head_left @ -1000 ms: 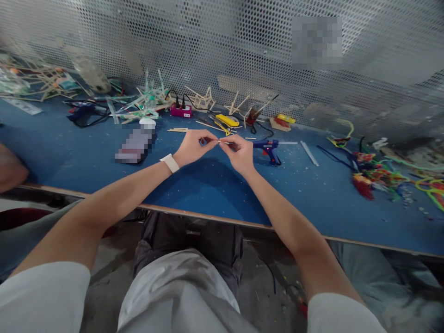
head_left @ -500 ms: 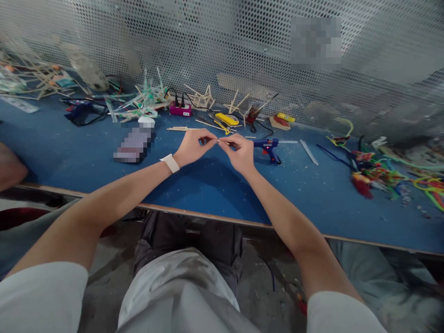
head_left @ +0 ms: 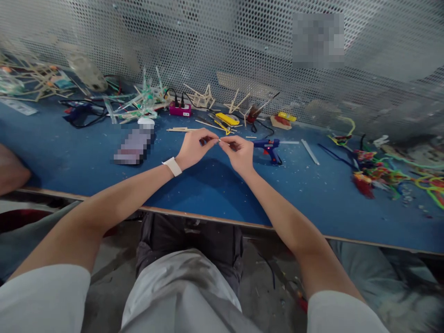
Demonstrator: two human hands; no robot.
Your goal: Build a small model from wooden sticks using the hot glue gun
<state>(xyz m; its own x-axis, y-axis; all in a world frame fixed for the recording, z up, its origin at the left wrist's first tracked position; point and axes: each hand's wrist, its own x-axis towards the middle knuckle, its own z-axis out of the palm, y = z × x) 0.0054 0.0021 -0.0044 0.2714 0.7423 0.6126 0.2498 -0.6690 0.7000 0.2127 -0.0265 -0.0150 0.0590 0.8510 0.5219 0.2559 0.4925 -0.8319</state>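
Slim pale stick [head_left: 219, 140] pinched in fingertips

The left hand [head_left: 194, 145] and right hand [head_left: 240, 152] grip it over the flat blue tabletop [head_left: 215, 194], hiding most of it; perhaps it is wooden. The right hand covers the front of the blue plastic glue gun [head_left: 271, 147]. The dark rectangular phone [head_left: 134, 145] has a pixelated, unreadable screen.

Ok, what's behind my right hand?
The blue glue gun shows past your right hand; its front end is covered by the hand, so I can't see that part.

Bare left hand [head_left: 192, 149] and bare right hand [head_left: 241, 153] nearly together, pinched at the fingertips [head_left: 212, 136], bare forearms [head_left: 133, 190] angled inward.
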